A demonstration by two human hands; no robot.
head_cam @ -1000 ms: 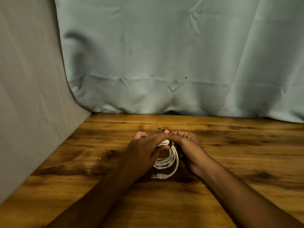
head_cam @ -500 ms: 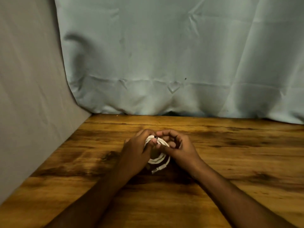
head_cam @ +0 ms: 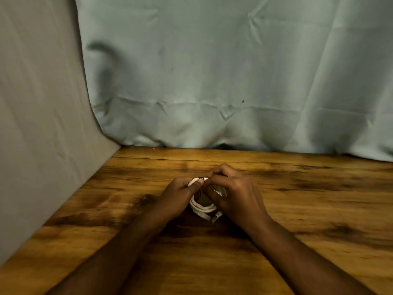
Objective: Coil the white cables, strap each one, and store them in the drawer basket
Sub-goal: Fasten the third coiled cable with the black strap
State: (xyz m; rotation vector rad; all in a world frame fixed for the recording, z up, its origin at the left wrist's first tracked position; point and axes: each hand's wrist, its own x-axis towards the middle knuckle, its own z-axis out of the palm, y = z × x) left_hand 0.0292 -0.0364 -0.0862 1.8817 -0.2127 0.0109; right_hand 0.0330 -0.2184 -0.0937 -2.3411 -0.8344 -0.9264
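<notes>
Gripping a coiled white cable (head_cam: pixel 202 206) between both hands, near the middle of the wooden table (head_cam: pixel 319 241), well back from its near edge. Left hand (head_cam: pixel 178 199) curled round the coil's left side, thumb pressed on its top. Right hand (head_cam: pixel 236 192) curled over the right side, fingertips pinching at a small dark strap (head_cam: pixel 200 178) on top. Connector end (head_cam: pixel 214 217) poking out below the coil, toward the near edge. Pale cloth (head_cam: pixel 212 81) hanging behind the far edge.
</notes>
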